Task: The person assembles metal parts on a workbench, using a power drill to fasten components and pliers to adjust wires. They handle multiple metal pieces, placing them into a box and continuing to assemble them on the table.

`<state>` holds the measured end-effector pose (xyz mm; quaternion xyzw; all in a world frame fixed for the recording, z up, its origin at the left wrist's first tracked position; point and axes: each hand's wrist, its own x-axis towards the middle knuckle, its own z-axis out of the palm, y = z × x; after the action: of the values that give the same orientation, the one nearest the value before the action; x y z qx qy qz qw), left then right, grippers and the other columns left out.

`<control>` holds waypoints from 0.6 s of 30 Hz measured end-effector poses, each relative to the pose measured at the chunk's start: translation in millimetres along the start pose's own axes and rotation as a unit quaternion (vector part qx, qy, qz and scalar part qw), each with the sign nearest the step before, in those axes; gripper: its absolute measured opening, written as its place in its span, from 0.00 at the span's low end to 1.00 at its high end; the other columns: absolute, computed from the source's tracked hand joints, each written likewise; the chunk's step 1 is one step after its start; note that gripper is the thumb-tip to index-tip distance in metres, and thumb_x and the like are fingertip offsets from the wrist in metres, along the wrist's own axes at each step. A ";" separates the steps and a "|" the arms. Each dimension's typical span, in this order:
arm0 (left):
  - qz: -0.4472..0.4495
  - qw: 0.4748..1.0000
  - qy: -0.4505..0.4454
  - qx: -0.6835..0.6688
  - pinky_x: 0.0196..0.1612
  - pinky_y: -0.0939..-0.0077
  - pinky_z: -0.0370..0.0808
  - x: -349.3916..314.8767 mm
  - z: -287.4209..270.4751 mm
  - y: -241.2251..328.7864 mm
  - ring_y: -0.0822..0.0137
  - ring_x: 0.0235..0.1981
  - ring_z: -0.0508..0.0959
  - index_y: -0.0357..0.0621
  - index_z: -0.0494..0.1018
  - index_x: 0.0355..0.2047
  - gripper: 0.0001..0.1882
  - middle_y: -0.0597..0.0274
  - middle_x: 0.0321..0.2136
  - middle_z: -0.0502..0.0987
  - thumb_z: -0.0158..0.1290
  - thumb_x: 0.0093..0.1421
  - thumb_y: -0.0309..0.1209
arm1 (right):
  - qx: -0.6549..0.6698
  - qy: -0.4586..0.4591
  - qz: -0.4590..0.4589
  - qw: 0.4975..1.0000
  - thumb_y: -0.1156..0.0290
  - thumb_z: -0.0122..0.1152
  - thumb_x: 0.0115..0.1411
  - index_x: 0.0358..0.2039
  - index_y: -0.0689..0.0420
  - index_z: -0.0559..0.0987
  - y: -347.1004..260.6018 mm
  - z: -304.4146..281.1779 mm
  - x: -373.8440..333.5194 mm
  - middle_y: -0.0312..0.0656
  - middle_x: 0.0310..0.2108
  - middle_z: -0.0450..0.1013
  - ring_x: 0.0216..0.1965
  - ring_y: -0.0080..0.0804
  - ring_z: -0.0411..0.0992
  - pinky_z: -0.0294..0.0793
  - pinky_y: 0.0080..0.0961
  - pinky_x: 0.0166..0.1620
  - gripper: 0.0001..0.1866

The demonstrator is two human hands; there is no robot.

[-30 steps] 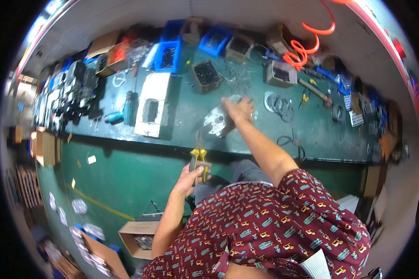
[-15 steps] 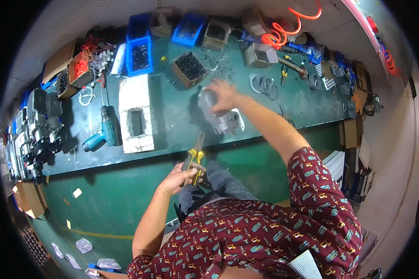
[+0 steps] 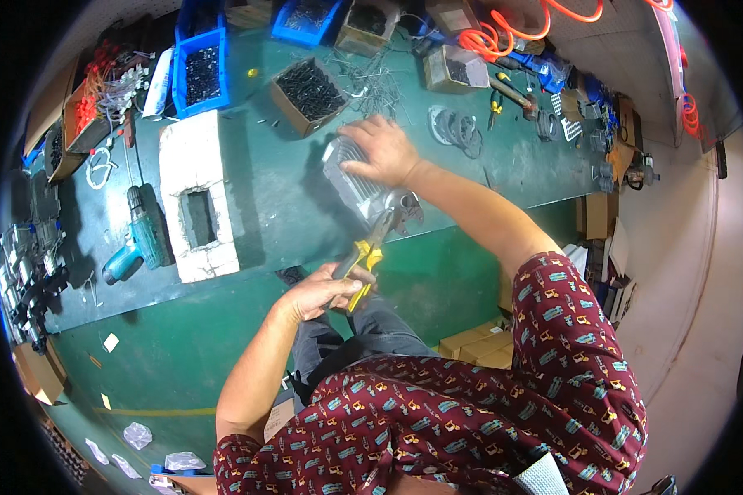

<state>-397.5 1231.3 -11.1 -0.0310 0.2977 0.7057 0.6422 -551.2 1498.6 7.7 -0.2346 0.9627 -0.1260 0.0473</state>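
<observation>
My right hand (image 3: 384, 150) rests flat on top of a grey ribbed metal housing (image 3: 353, 181) that lies on the green workbench (image 3: 272, 206) near its front edge. My left hand (image 3: 322, 290) grips yellow-handled pliers (image 3: 365, 252) below the bench edge. The pliers' jaws point up toward the round end of the housing (image 3: 404, 206). Whether the jaws touch it I cannot tell.
A white foam block with a rectangular hole (image 3: 194, 194) and a green cordless drill (image 3: 136, 243) lie at the left. Cardboard boxes of dark screws (image 3: 305, 89), blue bins (image 3: 200, 70), coiled wires (image 3: 458, 130) and an orange coiled hose (image 3: 512, 29) line the back. Cardboard boxes (image 3: 475, 346) sit on the floor.
The view has closed in on the bench. My right hand stays on the metal housing, and my left hand has brought the pliers up toward the housing's near end.
</observation>
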 end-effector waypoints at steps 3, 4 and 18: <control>-0.022 1.000 -0.019 -0.012 0.53 0.57 0.82 6.8 -4.8 15.3 0.59 0.49 0.82 0.36 0.74 0.54 0.22 0.49 0.50 0.80 0.61 0.63 0.35 | 0.000 0.002 0.001 1.000 0.38 0.61 0.58 0.61 0.48 0.75 -2.3 -5.1 2.6 0.42 0.57 0.74 0.56 0.48 0.69 0.68 0.50 0.58 0.37; -0.021 1.000 -0.020 -0.011 0.52 0.57 0.82 6.7 -5.0 19.9 0.58 0.49 0.83 0.35 0.74 0.54 0.22 0.48 0.50 0.80 0.61 0.64 0.35 | -0.002 0.009 -0.003 1.000 0.38 0.62 0.58 0.60 0.48 0.75 0.3 -0.6 3.2 0.42 0.57 0.74 0.56 0.47 0.69 0.68 0.49 0.58 0.36; -0.077 0.992 -0.035 -0.097 0.41 0.64 0.82 11.8 -9.0 18.9 0.64 0.40 0.81 0.44 0.70 0.50 0.15 0.57 0.42 0.79 0.55 0.70 0.38 | 0.025 0.012 -0.035 0.999 0.47 0.63 0.58 0.59 0.54 0.76 -0.5 -5.7 7.8 0.45 0.54 0.76 0.52 0.50 0.70 0.70 0.45 0.57 0.34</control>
<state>-420.0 1237.7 -16.3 -0.0912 0.2017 0.6802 0.6988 -558.8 1495.8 13.0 -0.2658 0.9508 -0.1548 0.0372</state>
